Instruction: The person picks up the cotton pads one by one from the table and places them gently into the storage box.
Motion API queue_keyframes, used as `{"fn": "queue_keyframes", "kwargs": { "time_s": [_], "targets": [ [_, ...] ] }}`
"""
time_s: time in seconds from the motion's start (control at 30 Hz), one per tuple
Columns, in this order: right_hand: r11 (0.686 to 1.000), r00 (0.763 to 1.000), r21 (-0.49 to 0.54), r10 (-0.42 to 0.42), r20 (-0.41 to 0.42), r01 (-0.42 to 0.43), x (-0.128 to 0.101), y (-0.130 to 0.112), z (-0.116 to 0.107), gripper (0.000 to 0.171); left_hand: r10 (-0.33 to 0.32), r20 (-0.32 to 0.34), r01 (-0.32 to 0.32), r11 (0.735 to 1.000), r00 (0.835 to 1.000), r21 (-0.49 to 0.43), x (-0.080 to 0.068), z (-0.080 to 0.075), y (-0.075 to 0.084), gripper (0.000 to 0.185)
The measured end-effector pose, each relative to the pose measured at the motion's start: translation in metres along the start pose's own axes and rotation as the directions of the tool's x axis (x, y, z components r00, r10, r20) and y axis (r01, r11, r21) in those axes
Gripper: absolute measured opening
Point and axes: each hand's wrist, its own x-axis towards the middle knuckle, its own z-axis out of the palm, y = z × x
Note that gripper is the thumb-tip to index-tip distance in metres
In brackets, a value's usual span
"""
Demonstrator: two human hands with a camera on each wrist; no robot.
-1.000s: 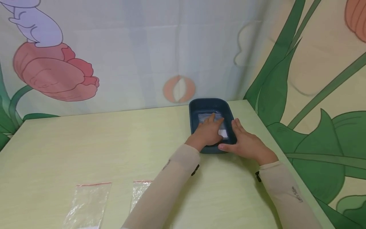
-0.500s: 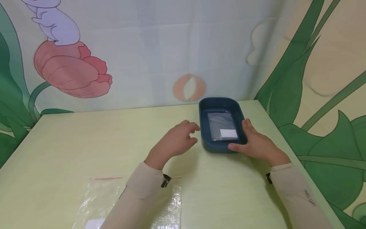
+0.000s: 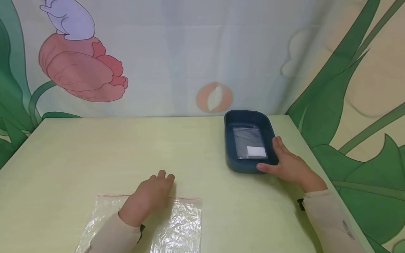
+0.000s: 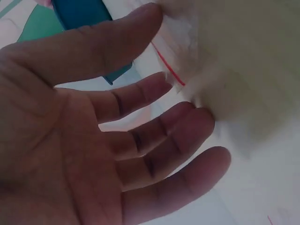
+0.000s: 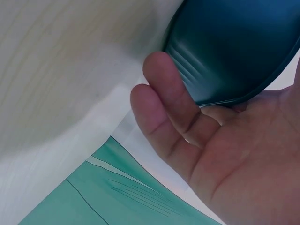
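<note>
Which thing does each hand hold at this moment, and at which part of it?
The right hand holds the blue tray at its near right corner. The left hand holds nothing; its fingers are spread above the clear bags.

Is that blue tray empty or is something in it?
Not empty: the blue tray holds a clear bag lying flat inside, with a white piece in it.
</note>
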Motion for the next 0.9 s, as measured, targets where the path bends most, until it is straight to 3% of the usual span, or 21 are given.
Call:
{"fn": "queue_keyframes", "kwargs": {
  "time_s": [0.17, 0.33, 0.43, 0.57, 0.63, 0.67, 0.77, 0.83, 0.9],
  "targets": [
    [1.000, 1.000, 0.010, -0.020, -0.004, 0.020, -0.005, -0.002, 0.001, 0.119, -0.023, 0.011, 0.024, 0.999, 1.000, -0.032, -0.002, 0.010, 0.002, 0.048],
    [1.000, 1.000, -0.001, -0.025, -0.006, 0.025, -0.004, -0.003, 0.000, 0.118, -0.018, 0.020, 0.018, 1.000, 1.000, -0.002, -0.001, 0.004, -0.002, 0.014],
    [1.000, 1.000, -0.006, -0.029, -0.010, 0.028, -0.001, -0.002, 0.001, 0.117, -0.012, -0.007, 0.012, 1.000, 1.000, 0.013, 0.002, -0.003, -0.008, 0.019],
    [1.000, 1.000, -0.003, -0.028, -0.013, 0.028, 0.000, 0.000, 0.002, 0.118, 0.023, -0.085, -0.032, 0.994, 0.996, -0.101, 0.009, -0.010, -0.013, 0.017],
    [1.000, 1.000, -0.002, -0.026, -0.013, 0.026, 0.000, 0.000, 0.002, 0.118, 0.064, -0.119, -0.088, 0.974, 0.991, -0.209, 0.012, -0.011, -0.014, 0.008],
    [1.000, 1.000, -0.002, -0.027, -0.013, 0.027, 0.000, 0.000, 0.002, 0.118, 0.091, -0.140, -0.126, 0.957, 0.986, -0.261, 0.014, -0.011, -0.015, 0.005],
    [1.000, 1.000, -0.003, -0.026, -0.010, 0.026, 0.000, 0.000, 0.002, 0.118, 0.185, -0.213, -0.253, 0.900, 0.959, -0.354, 0.018, -0.008, -0.013, 0.026],
    [1.000, 1.000, -0.002, -0.026, -0.008, 0.026, 0.000, 0.000, 0.002, 0.118, 0.251, -0.292, -0.345, 0.876, 0.923, -0.338, 0.019, -0.005, -0.013, 0.035],
    [1.000, 1.000, -0.001, -0.026, -0.006, 0.026, 0.001, -0.001, 0.003, 0.119, 0.295, -0.365, -0.408, 0.867, 0.883, -0.287, 0.020, -0.004, -0.012, 0.032]
  ]
}}
